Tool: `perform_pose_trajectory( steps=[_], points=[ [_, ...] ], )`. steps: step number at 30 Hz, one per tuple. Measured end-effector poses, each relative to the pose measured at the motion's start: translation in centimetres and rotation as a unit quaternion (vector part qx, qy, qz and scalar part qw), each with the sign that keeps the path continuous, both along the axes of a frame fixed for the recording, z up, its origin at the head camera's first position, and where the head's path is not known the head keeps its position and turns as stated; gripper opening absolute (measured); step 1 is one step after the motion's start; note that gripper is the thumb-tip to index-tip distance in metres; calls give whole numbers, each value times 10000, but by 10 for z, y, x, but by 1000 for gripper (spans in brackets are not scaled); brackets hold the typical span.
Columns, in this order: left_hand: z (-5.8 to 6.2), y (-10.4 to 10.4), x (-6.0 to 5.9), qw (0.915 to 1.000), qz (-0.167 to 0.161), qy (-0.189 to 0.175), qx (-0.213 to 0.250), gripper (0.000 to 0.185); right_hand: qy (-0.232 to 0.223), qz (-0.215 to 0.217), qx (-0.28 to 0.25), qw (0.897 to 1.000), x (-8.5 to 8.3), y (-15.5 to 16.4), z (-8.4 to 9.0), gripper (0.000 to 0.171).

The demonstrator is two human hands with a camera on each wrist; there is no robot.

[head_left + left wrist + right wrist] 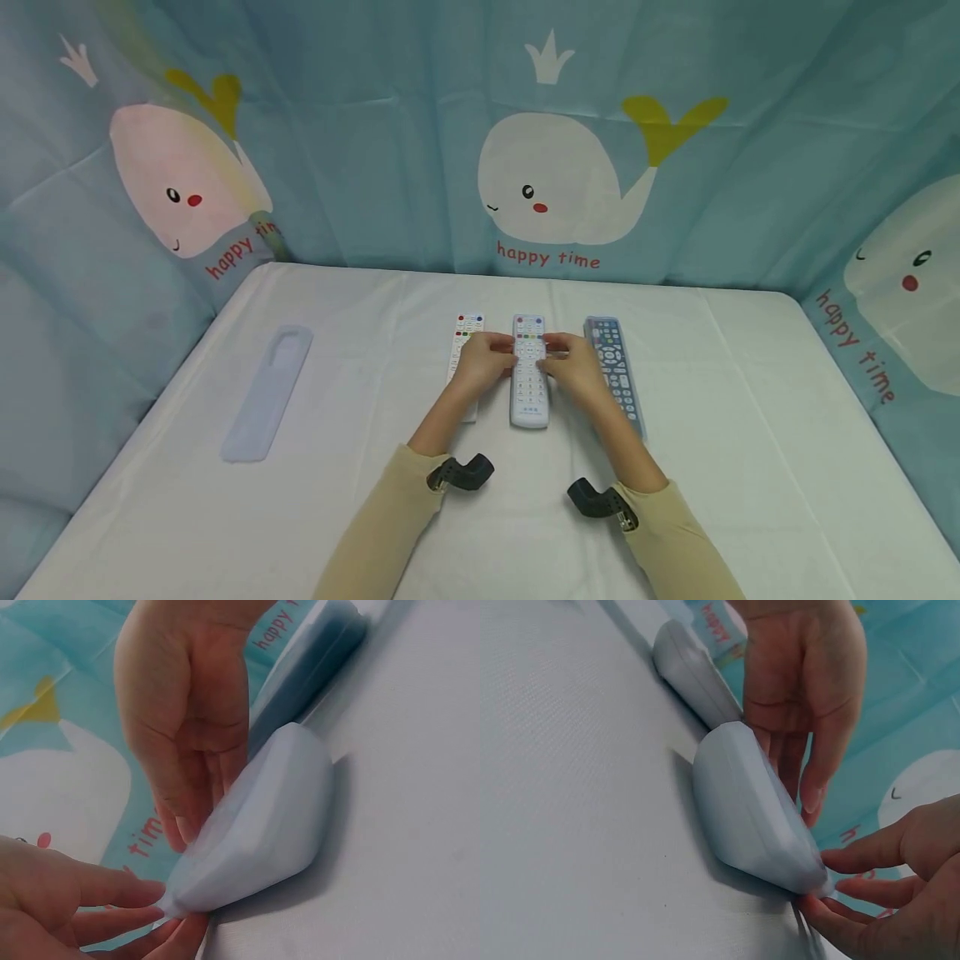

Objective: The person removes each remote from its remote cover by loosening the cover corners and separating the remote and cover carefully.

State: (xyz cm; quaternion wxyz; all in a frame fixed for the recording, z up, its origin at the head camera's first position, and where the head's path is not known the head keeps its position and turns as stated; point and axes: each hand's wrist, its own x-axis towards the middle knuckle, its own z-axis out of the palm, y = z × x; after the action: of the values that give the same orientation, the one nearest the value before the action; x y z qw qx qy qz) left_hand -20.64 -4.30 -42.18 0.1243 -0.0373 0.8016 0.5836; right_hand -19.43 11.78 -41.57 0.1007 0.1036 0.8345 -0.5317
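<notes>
Fingers of left hand (486, 360) and right hand (570, 358) curling onto middle remote (529, 392) from both sides, pinching its clear silicone sleeve near upper half. Middle remote lying flat on white table (750, 467), between white remote (462, 350) at left and grey sleeved remote (617, 367) at right. Empty sleeve (266, 392) lying well apart, far left. Whale-print curtain (555, 183) hanging behind.

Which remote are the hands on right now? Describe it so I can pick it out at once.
On the white table, below the middle whale on the backdrop, three remotes lie side by side. It is the middle remote, white in a clear sleeve, with the left hand and right hand gripping its sides. The left neighbour is bare white; the right neighbour is dark grey.
</notes>
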Motion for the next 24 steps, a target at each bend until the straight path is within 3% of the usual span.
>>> perform_pose_trajectory(
  steps=[13,24],
  points=[
    [5,5,3,9991,148,311,-246,37,142,-71,-192,9997,0,1,3,54],
    [16,3,4,9992,230,313,113,38,302,-191,-369,9987,3,9,15,58]
  ],
)
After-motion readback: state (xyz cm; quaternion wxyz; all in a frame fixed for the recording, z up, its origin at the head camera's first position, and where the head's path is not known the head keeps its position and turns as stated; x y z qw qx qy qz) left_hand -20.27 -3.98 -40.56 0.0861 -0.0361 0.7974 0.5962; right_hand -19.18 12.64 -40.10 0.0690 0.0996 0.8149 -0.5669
